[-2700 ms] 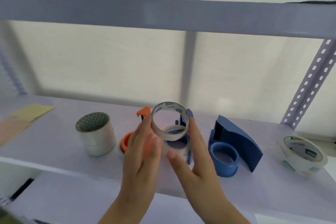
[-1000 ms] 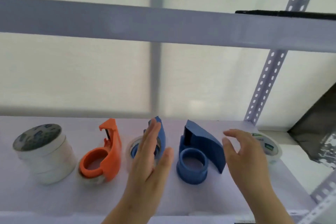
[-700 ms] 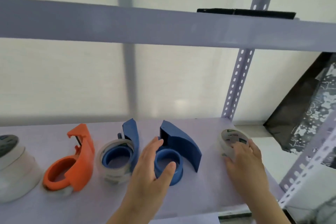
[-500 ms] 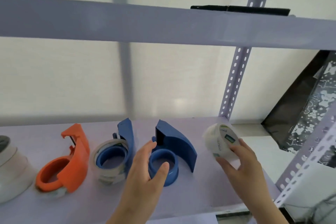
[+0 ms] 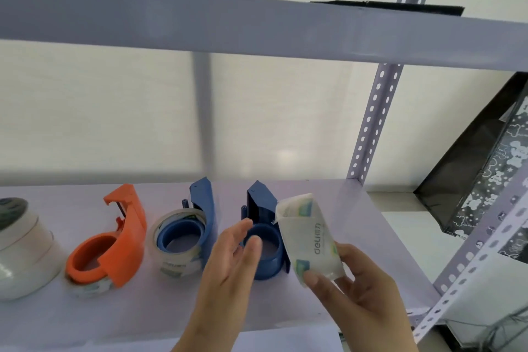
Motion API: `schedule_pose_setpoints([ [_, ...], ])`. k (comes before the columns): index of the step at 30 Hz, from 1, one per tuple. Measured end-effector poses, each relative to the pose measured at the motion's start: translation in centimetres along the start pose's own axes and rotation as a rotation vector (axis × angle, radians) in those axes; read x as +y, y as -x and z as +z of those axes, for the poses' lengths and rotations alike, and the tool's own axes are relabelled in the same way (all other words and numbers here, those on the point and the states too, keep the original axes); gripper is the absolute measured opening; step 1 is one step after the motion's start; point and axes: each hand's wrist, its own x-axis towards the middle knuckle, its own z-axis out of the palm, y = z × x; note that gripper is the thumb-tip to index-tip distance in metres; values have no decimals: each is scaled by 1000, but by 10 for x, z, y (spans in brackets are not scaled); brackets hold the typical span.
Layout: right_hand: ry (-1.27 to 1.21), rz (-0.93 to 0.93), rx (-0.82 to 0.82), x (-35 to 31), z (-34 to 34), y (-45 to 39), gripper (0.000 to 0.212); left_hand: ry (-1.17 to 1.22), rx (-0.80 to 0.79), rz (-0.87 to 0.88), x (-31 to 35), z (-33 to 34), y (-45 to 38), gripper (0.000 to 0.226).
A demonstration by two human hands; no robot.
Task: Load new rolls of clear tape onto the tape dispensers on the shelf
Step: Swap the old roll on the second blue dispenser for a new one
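Head view, shelf level. Right hand holds a wrapped roll of clear tape raised above the shelf, edge-on to the camera; thumb curls against the roll's lower end, fingers behind it, so this grip pinches the roll. Printed label visible on the wrap; the roll overlaps the right side of the empty blue dispenser in the view. Left hand hovers over the shelf with fingers straight and slightly spread, holding nothing; fingertips lie in front of that dispenser's round hub, contact cannot be told. That hub carries no tape. Just to its left, a second blue dispenser has a clear roll seated around its hub. Further left, an orange dispenser lies on the shelf, a band of tape showing under its ring. At the far left edge, a stack of pale tape rolls stands upright, partly cut off by the frame. Upper shelf beam crosses the top; perforated upright post stands at the back right corner. A dark patterned bag leans beyond the post, off the shelf.
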Motion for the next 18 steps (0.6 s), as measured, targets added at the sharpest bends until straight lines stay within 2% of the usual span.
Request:
schedule_pose_setpoints([
  [3, -23, 26, 59, -14, 3, 3, 29, -150, 25, -60, -7, -3, -3, 33],
  [6, 12, 14, 75, -23, 6, 8, 25, -381, -20, -76, -19, -2, -7, 46],
  [8, 153, -18, 22, -20, 10, 9, 21, -450, -13, -87, -19, 1, -10, 43],
  [12, 459, -100, -84, -9, 26, 4, 22, -426, 5, -47, -10, 2, -10, 28],
  [18, 774, -169, -81, 1, 36, -8, 26, -474, -21, -27, -8, 4, -6, 17],
])
